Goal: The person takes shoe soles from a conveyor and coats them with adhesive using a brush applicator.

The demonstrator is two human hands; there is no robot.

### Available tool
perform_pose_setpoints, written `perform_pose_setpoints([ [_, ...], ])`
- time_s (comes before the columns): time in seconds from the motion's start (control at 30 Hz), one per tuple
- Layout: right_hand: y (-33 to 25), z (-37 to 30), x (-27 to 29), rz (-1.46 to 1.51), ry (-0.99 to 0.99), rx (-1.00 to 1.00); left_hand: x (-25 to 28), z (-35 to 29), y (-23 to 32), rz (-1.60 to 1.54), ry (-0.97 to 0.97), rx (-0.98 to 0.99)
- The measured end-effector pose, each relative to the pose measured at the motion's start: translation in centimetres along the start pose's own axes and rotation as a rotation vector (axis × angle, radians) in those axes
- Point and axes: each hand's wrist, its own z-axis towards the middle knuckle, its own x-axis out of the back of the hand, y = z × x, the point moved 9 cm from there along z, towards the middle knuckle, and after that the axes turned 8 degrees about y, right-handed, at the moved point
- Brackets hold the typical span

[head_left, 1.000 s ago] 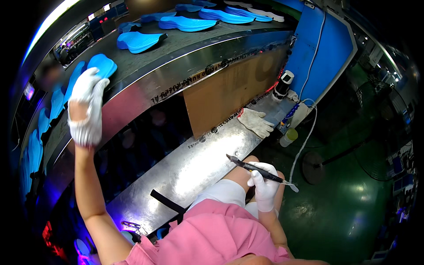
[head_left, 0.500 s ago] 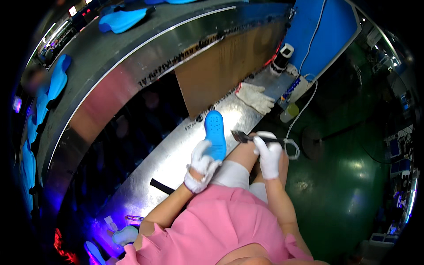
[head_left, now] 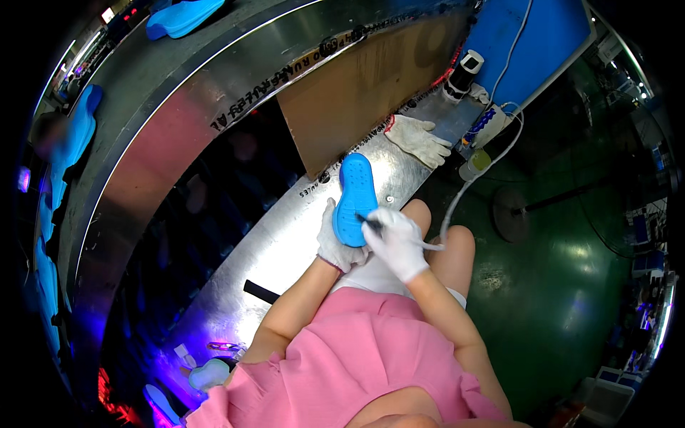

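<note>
The white-gloved left grip point(head_left: 341, 250) is clamped on a blue elongated shoe sole point(head_left: 357, 187), the white-gloved right grip point(head_left: 397, 242) on a dark corded tool point(head_left: 373, 225), while a small yellow-lidded jar point(head_left: 476, 163) shows indiscernible contents

Glare on metal bench point(head_left: 289, 232); floor point(head_left: 549, 342) dim; purple glow point(head_left: 171, 371) lower left; edges bowed.
</note>
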Motion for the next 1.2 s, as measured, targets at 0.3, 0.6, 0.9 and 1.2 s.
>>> perform_pose_setpoints([
  [0.3, -8.2, 0.7, 5.3, 0.009, 0.122, 0.435, -6.7, -3.3, -1.4, -0.144, -0.410, -0.042],
  [0.6, -10.4, -1.7, 5.8, 0.015, 0.074, 0.516, -10.3, -5.9, -0.7, -0.081, -0.629, -0.036],
  [0.9, -9.9, -1.9, 7.4, 0.342, 0.092, 0.314, -10.4, -4.5, 1.9, 0.038, -0.530, -0.053],
  [1.2, -10.1, -1.7, 6.9, 0.092, -0.265, 0.494, -11.3, -5.6, 3.0, 0.187, -0.451, 0.350],
])
